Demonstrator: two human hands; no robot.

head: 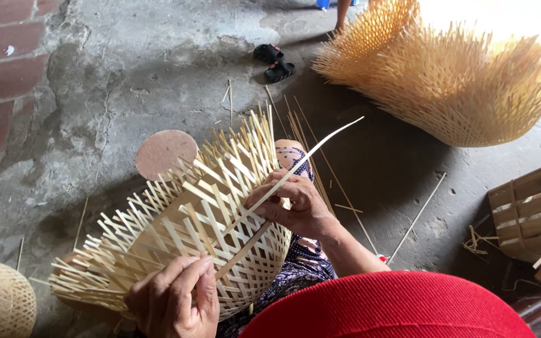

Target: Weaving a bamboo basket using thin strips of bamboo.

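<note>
Concrete floor (158, 69) — right hand (298, 209) pinches strip (308, 153); left hand (173, 300) clasps basket (208, 225) beneath.

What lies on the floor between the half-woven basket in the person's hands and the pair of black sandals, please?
In the head view, between the half-woven basket and the black sandals, only a few loose bamboo strips lie on bare concrete floor.

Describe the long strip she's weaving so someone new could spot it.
Start at the half-woven bamboo basket on the person's lap. The right hand pinches a long strip at its side. Unlike the short ends bristling around the rim, this strip curves free, rising above the rim towards the big stack of baskets.
</note>
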